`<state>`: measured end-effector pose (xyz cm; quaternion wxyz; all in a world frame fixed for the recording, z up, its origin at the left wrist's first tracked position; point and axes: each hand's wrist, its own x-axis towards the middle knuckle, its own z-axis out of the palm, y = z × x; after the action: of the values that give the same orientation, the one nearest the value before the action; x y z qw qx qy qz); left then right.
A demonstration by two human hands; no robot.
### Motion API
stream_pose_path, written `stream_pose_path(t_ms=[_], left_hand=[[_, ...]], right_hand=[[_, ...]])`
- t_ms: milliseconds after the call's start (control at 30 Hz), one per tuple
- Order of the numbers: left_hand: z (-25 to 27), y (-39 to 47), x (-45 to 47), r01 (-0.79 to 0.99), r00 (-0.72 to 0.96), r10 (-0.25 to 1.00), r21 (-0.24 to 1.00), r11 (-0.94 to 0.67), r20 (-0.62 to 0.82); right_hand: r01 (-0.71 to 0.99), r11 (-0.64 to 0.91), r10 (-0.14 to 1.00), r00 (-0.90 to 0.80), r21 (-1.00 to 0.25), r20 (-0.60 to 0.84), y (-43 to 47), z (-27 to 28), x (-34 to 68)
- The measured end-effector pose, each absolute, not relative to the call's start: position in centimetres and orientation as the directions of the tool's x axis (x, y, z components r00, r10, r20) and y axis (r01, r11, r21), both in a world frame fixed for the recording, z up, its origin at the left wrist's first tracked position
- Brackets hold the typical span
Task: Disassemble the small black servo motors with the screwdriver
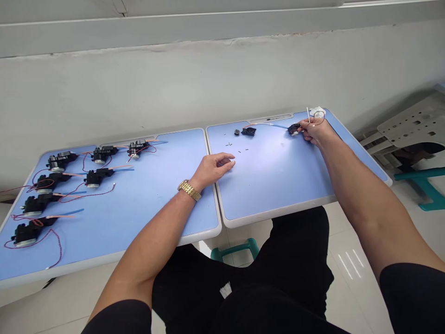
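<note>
My right hand (315, 131) is near the far right of the table, its fingers closed on a small black motor-like part (294, 130) with a pale round underside. A dark thin wire loops above that hand, beside an upright white stick (308, 115). My left hand (216, 168) is over the seam between the two tabletops, thumb and fingers apart, with nothing between them. Beyond it lie several tiny dark screw-like pieces (239, 151), a small round black part (237, 132) and a black housing (249, 132). A pink and blue tube or wire (269, 124) runs behind the housing towards the held part.
Several black motor assemblies (99, 177) with red wires and pink and blue leads stand on the left tabletop (163, 185). Crumpled white material (317, 111) sits at the far right corner. A wall backs the table. Green stools (426, 185) and stacked beige panels are at right.
</note>
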<state>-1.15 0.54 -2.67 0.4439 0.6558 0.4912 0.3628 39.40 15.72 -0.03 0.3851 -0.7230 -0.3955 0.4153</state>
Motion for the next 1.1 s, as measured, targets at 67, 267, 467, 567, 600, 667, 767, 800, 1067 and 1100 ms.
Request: stream_pose_path(t_ms=[67,267,467,567,600,667,767,800,1067,1100], left_hand=[[-2.6,0.5,-1.2,0.327,0.258,0.965,0.936,-0.127,0.041],[-2.6,0.4,-1.1,0.331,0.255,0.965,0.933,-0.138,0.052],[-2.8,0.5,-1.1,0.323,0.252,0.966,0.936,-0.139,0.056],[-2.7,0.5,-1.1,0.328,0.25,0.967,0.934,-0.138,0.055],[-2.6,0.4,-1.1,0.329,0.25,0.967,0.934,-0.138,0.055],[-2.5,0.4,-1.1,0.326,0.249,0.967,0.935,-0.136,0.054],[-2.5,0.4,-1.1,0.32,0.248,0.968,0.939,-0.128,0.047],[-2.5,0.4,-1.1,0.319,0.247,0.968,0.939,-0.126,0.046],[-2.7,0.6,-1.2,0.321,0.254,0.965,0.937,-0.14,0.058],[-2.7,0.6,-1.2,0.325,0.255,0.965,0.935,-0.143,0.059]], right_hand=[[0.249,-0.392,0.884,0.368,-0.885,-0.288,16.3,0.3,38.8],[0.254,-0.417,0.854,0.438,-0.873,-0.281,17.2,1.8,37.7],[0.218,-0.387,0.823,0.519,-0.896,-0.229,15.2,2.1,38.0],[0.184,-0.316,0.809,0.565,-0.931,-0.163,12.8,2.0,38.3],[0.175,-0.278,0.806,0.578,-0.945,-0.13,11.9,2.0,38.4],[0.166,-0.173,0.809,0.586,-0.971,-0.044,9.8,1.9,38.1],[0.172,-0.001,0.853,0.515,-0.985,0.089,6.8,1.5,36.5],[0.178,0.039,0.875,0.47,-0.983,0.12,5.9,1.3,35.5],[0.384,0.293,0.949,-0.228,-0.875,0.218,5.0,1.4,24.8],[0.387,0.332,0.933,-0.268,-0.86,0.24,5.8,1.5,23.7]])
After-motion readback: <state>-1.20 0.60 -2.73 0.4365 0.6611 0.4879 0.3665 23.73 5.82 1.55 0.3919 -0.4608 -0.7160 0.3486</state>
